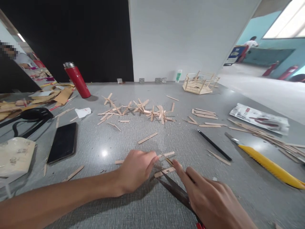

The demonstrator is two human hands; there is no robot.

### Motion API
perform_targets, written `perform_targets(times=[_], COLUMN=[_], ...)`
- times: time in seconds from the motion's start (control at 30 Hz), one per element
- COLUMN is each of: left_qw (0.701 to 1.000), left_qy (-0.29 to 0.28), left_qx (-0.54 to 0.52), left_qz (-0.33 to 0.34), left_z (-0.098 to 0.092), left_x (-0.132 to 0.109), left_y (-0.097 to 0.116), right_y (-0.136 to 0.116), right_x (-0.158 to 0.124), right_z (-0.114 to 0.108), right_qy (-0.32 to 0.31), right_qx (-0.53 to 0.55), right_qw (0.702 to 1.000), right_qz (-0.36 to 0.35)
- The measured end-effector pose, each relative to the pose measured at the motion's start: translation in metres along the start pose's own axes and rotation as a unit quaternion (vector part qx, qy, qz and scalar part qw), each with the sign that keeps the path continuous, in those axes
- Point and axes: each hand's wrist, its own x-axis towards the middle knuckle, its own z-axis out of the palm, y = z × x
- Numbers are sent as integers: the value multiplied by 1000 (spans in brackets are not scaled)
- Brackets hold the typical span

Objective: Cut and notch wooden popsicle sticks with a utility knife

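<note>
My left hand (137,170) is closed, pinching a flat wooden craft stick (169,154) near the table; another stick end (119,162) sticks out on its left side. My right hand (205,190) is closed around a slim tool with a brass-coloured tip (169,161), its point against the pinched stick. Most of that tool is hidden by the fingers. Under the right hand lie dark scissors (177,192) with blades apart and a bit of red handle showing; whether the hand touches them I cannot tell. Another craft stick (164,172), notched, lies by the scissor tips.
Cut sticks (143,108) are heaped ahead, with more sticks (205,114) to the right. A yellow utility knife (269,162), black pen-like tool (214,144) and white packet (259,117) lie right. Left are a phone (63,142) and red flask (77,81). A stick frame (200,84) stands behind.
</note>
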Motion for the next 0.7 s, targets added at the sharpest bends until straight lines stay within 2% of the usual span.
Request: perform_targets(times=[0.2,0.37,0.5,0.7], left_qw=[1000,1000,999,996], left_qy=[-17,-3,11,5], left_qx=[-8,-20,-46,-83], left_qz=[21,8,5,26], left_z=[-1,1,-1,-18], left_x=[0,-2,0,6], left_y=[2,0,2,14], right_y=[-5,-3,2,13], right_x=[3,5,2,0], right_z=[-3,2,6,6], right_qy=[9,22,20,53], right_qx=[-31,-35,-14,59], right_qw=[999,999,1000,997], right_qz=[-22,-20,4,25])
